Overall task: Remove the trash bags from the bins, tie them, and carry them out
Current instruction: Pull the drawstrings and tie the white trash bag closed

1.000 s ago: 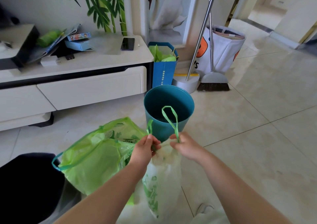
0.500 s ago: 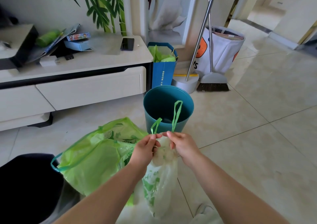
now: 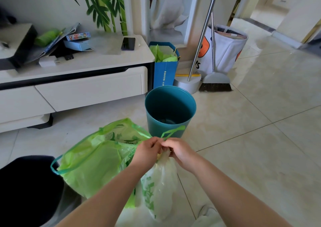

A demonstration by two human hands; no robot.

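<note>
A small pale trash bag with green print hangs in front of me, its neck gathered. My left hand and my right hand meet at that neck, each pinching a green drawstring loop; one loop sticks out to the right. Behind my left arm lies a larger green trash bag with a teal drawstring. The teal bin stands unlined on the floor just beyond my hands. A dark bin sits at lower left.
A white TV cabinet runs along the left, with a phone and boxes on top. A blue paper bag, a broom with dustpan and a white fabric basket stand by the wall. A doorway opens at upper right.
The drawstring loops, held up and apart a second ago, have been pulled down and sideways. My hands have drawn together at the bag's neck.
</note>
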